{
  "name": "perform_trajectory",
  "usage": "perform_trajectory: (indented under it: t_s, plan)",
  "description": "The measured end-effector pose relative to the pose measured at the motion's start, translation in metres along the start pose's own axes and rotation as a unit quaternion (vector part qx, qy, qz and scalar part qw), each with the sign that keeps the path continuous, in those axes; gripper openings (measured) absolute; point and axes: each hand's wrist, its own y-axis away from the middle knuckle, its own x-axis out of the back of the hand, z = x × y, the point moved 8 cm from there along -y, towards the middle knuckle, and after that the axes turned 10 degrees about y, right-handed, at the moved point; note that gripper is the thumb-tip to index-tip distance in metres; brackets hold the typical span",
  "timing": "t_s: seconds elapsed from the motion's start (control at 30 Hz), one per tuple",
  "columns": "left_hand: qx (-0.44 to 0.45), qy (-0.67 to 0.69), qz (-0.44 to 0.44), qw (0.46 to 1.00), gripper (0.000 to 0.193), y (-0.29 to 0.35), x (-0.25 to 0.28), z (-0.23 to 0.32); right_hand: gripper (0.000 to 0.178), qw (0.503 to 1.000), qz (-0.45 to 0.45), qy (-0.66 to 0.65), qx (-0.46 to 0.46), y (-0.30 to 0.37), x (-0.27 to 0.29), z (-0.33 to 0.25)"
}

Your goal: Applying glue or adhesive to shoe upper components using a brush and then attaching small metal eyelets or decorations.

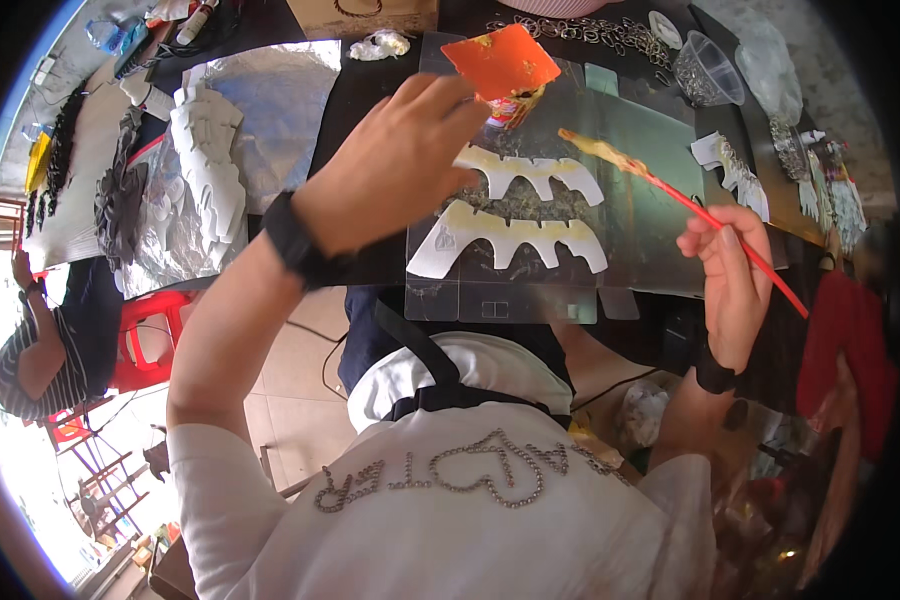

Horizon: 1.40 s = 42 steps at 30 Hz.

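Note:
My left hand (400, 160), with a black band at the wrist, reaches over the table to an orange square sheet (502, 60). Its fingers meet the sheet's near-left edge, while the thumb stands apart. Under the sheet is a small can (500, 112), mostly hidden, with yellowish glue streaks beside it. Between the fingers of my right hand (736, 270) is a red-handled brush (685, 200), its tip coated in yellowish glue and pointing up-left. Two white arched cut pieces (510, 243) (542, 177) lie one beyond the other, with yellowish smears along their upper edges.
A clear sheet (640, 140) covers part of the dark table. To the left, white cut pieces (205, 170) lie on silver foil (280, 90). Metal rings (595, 35) and a clear plastic cup (708, 70) are at the back right. Another person's arm (42, 340) shows at far left.

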Motion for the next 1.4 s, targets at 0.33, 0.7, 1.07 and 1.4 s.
perform_trajectory:
  t_s: [0.33,0.7,1.07,1.4]
  plan:
    - [-0.047,-0.043,0.028,0.998,0.013,-0.059,-0.040,-0.055,0.018,0.997,-0.012,0.068,0.031,-0.033,-0.019,-0.019]
    - [0.050,0.040,0.072,0.995,0.009,-0.066,-0.029,-0.069,0.016,0.988,-0.091,0.118,0.037,-0.096,-0.080,-0.006]
    - [0.047,0.051,0.067,0.995,0.010,-0.064,-0.029,-0.072,0.015,0.992,-0.034,0.119,0.025,-0.084,-0.049,-0.018]
    - [0.050,0.073,0.050,0.995,0.009,-0.062,-0.031,-0.076,0.017,1.000,0.018,0.010,-0.019,-0.077,-0.023,0.002]
